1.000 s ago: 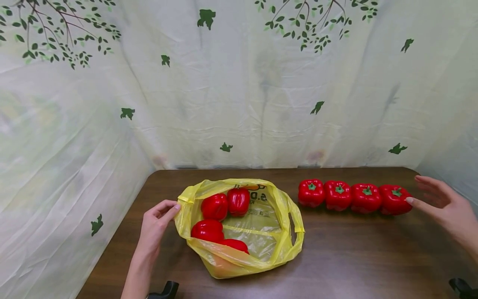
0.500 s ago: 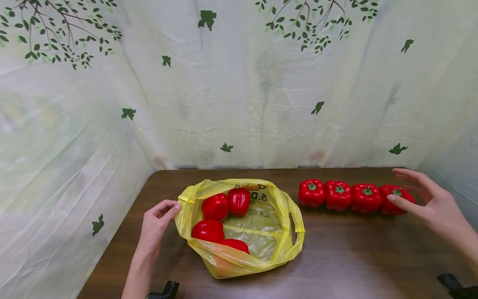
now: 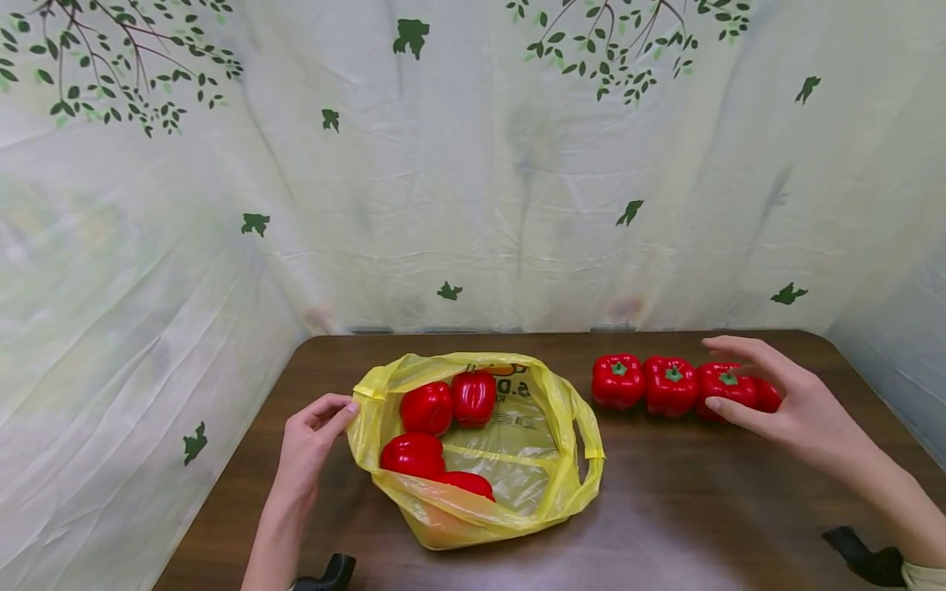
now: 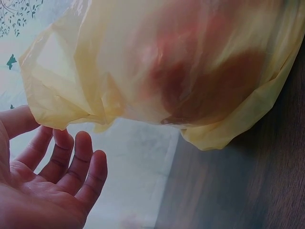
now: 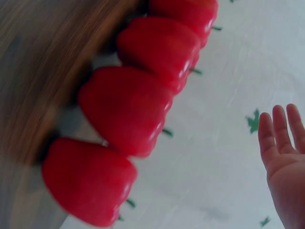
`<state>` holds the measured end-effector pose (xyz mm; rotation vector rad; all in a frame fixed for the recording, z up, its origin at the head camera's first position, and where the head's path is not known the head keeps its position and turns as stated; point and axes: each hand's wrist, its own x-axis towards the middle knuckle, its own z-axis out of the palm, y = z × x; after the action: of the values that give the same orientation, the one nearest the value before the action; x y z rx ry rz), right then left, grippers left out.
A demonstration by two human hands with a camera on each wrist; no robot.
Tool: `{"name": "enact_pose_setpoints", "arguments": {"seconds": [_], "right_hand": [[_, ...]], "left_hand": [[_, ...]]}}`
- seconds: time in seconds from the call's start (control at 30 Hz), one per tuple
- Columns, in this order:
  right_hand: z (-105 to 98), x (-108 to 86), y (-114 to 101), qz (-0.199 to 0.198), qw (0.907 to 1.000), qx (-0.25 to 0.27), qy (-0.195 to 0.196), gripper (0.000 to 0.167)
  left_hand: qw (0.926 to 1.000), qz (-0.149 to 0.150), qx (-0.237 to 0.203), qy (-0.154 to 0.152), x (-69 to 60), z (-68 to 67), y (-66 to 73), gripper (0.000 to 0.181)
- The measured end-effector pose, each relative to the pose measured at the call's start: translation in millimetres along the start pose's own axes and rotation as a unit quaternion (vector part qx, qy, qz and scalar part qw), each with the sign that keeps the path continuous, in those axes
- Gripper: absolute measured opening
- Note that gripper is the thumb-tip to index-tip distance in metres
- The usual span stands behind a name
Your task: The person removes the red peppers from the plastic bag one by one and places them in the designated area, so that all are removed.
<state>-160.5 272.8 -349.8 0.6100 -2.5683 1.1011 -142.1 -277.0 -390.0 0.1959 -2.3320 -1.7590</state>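
Note:
A yellow plastic bag [image 3: 517, 460] lies wide-mouthed with several red peppers [image 3: 425, 409] inside. My left hand [image 3: 314, 443] pinches its left rim between thumb and forefinger; the left wrist view shows this hand [image 4: 52, 176] at the bag's edge [image 4: 71, 105], other fingers loosely bent. Several red peppers [image 3: 617, 381] with green stems stand in a row to the right of the bag. Over the right end of that row is my right hand [image 3: 798, 406], fingers spread and holding nothing, partly covering the last pepper. In the right wrist view the hand [image 5: 286, 167] is apart from the peppers [image 5: 126, 109].
The brown wooden table [image 3: 665, 509] ends at a pale curtain [image 3: 517, 205] printed with leaves and branches, which stands behind it and at both sides. Black wrist mounts [image 3: 865, 558] show near the lower edge of the head view.
My right hand has moved left along the pepper row, from beside the rightmost pepper to over the right end. The left hand, the bag and the peppers have stayed in place.

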Motion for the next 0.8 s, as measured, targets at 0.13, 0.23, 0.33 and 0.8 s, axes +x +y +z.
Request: {"name": "enact_pose_setpoints", "arguments": {"seconds": [0.13, 0.23, 0.33, 0.8], "right_hand": [[11, 7.5, -9, -0.03, 0.9994, -0.003, -0.017, 0.071], [19, 13.6, -17, -0.052, 0.998, -0.001, -0.035, 0.071], [26, 19.5, -24, -0.067, 0.9963, -0.001, -0.054, 0.07], [63, 45.4, -46, -0.15, 0.9812, 0.029, -0.118, 0.068]], "left_hand": [[1.0, 0.001, 0.002, 0.002, 0.3, 0.5, 0.0, 0.031], [1.0, 0.001, 0.002, 0.002, 0.5, 0.6, -0.2, 0.03], [1.0, 0.002, 0.001, 0.002, 0.6, 0.4, -0.3, 0.03], [0.9999, 0.009, -0.013, -0.005, 1.4, 2.7, -1.0, 0.028]]}}
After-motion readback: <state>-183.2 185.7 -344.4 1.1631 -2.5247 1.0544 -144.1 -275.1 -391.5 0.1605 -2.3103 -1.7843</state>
